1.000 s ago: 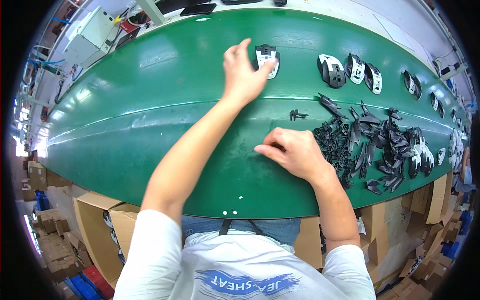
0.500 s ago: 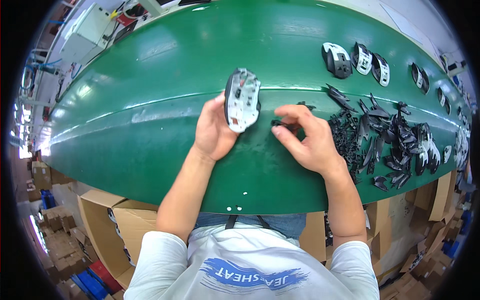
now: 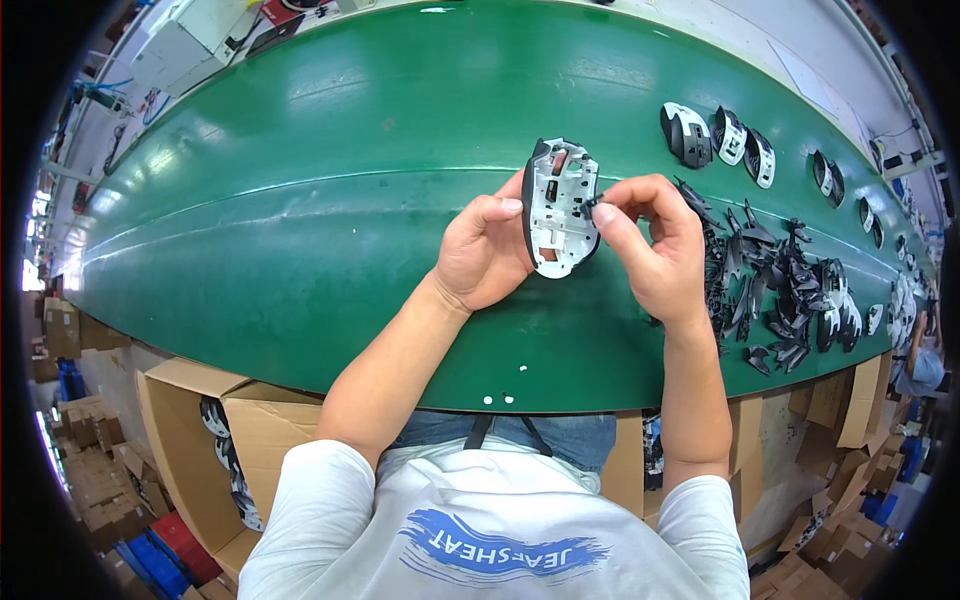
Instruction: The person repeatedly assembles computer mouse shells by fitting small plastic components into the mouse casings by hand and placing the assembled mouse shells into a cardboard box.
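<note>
The left hand (image 3: 485, 255) is holding a computer mouse shell (image 3: 558, 207) upright above the green bench (image 3: 300, 240), its white inner side facing the camera, with the fingers curled around its left edge. The right hand (image 3: 655, 245) is pinching a small black part (image 3: 590, 203) between thumb and forefinger, pressing it against the shell's right rim. Both sets of fingers are closed in a grip. The part is tiny and is being held only by the fingertips, so it is likely to slip and drop onto the bench or off its near edge towards the cardboard boxes (image 3: 200, 420) below. If it is going in tilted, pushing harder is risking a bent clip or a badly seated piece. The pile of loose black parts (image 3: 770, 280) is lying just beside the right wrist, so a sweep of the forearm is liable to scatter it towards the finished shells (image 3: 715, 135)
</note>
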Available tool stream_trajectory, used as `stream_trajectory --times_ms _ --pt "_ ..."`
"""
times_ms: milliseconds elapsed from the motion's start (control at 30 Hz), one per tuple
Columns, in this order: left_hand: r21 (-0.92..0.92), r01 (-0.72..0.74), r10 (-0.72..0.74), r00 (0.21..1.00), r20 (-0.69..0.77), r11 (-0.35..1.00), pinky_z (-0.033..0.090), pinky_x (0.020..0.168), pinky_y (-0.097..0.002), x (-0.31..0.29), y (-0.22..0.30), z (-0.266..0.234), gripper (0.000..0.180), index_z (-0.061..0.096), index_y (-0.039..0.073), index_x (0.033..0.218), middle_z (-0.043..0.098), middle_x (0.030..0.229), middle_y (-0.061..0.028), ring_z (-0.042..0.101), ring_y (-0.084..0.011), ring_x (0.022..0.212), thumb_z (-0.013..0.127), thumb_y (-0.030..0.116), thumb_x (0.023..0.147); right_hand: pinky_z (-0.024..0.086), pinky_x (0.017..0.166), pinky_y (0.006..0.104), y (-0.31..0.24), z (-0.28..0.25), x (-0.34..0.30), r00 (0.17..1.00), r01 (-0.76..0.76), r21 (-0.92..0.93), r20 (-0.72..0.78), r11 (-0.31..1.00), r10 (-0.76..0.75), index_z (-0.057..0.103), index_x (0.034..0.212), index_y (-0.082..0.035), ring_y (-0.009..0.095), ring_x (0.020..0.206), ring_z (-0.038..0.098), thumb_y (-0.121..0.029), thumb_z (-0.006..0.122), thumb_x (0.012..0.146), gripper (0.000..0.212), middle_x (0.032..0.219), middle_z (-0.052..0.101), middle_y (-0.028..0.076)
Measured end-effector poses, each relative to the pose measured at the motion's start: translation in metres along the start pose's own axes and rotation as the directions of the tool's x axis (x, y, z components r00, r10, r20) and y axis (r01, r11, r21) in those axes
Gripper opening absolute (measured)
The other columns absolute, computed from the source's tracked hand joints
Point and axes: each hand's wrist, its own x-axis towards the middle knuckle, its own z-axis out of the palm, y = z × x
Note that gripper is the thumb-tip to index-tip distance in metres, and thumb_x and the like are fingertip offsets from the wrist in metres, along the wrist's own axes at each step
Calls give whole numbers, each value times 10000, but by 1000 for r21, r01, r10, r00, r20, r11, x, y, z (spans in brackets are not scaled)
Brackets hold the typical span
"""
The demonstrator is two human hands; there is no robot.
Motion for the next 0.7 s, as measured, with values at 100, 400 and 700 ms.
stream_trajectory --times_ms 100,400,700 --pt "-16 -27 27 999 19 1000 534 1112 -451 1 1 -4 724 392 109 1680 595 1552 -100 623 -244 1372 544 270 991 535 707 254 -18 13 11 967 -253 73 12 965 253 755 996 -5 106 765 705 -81 816 937 114 879 772 42" --pt "10 23 -22 998 -54 1000 473 1187 -458 5 -3 -3 687 365 88 1682 567 1563 -107 585 -250 1409 521 229 1028 502 674 371 3 24 17 993 94 -419 -28 903 -117 768 909 -45 219 669 620 -62 861 863 105 736 672 54" --pt "240 96 -47 978 -203 966 492 1145 -392 3 -22 4 863 254 67 1690 541 1487 -96 570 -203 1361 633 4 917 463 740 411 12 10 5 991 122 -498 113 859 -76 784 945 -89 259 773 634 -116 846 890 88 834 684 39"
